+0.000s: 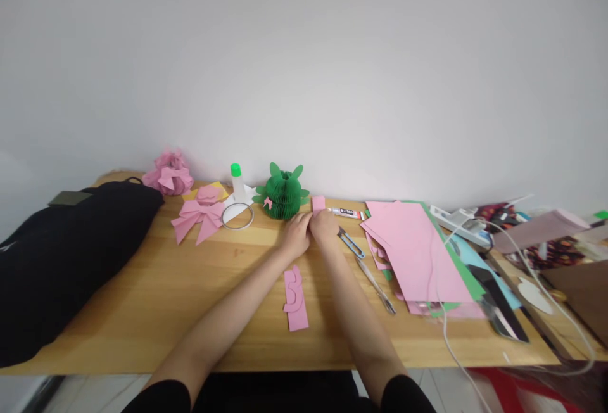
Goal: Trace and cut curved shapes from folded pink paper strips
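My left hand [295, 234] and my right hand [325, 225] meet at the far middle of the wooden table [156, 299], fingers curled together on a small pink paper piece [318, 203] that sticks up just beyond them. A green honeycomb paper cactus [282, 193] stands right behind my left hand. Cut pink paper shapes [295, 298] lie between my forearms. Small thread snips [350, 242] and tweezers [376, 285] lie just right of my right hand.
A black bag [61, 254] covers the left end. Pink paper bows [199, 213], a pink flower [168, 173], a tape ring [237, 215] and a green-capped glue bottle [236, 180] sit at the back left. Pink and green sheets [418, 251], a glue tube [348, 213], cables and clutter fill the right.
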The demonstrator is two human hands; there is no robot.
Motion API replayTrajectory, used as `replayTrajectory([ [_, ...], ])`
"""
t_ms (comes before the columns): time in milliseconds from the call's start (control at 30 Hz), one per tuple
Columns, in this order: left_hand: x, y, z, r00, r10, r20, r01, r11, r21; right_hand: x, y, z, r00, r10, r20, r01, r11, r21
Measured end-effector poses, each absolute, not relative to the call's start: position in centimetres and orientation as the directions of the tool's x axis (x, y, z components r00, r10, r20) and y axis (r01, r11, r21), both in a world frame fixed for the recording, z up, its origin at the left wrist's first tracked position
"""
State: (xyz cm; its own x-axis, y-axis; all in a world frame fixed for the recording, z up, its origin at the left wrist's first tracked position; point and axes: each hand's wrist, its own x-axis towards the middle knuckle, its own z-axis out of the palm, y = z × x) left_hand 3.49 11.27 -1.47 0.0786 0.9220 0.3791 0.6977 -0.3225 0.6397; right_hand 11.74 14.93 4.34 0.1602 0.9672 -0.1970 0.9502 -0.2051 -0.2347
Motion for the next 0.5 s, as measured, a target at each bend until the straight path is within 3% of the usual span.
replayTrajectory([
  [367,3.7,10.4,-0.4,0.192,0.943,0.27,0.81,-0.308,0.499,18.8,17.1,6.5,-0.017,1.0,-0.022,0.999,0.016,-0.047],
  [500,3.9,10.1,-0.1,0.266,0.936,0.232,0.824,-0.346,0.449,19.6,18.6,5.9,-0.148,0.987,-0.067,0.988,0.15,0.026],
])
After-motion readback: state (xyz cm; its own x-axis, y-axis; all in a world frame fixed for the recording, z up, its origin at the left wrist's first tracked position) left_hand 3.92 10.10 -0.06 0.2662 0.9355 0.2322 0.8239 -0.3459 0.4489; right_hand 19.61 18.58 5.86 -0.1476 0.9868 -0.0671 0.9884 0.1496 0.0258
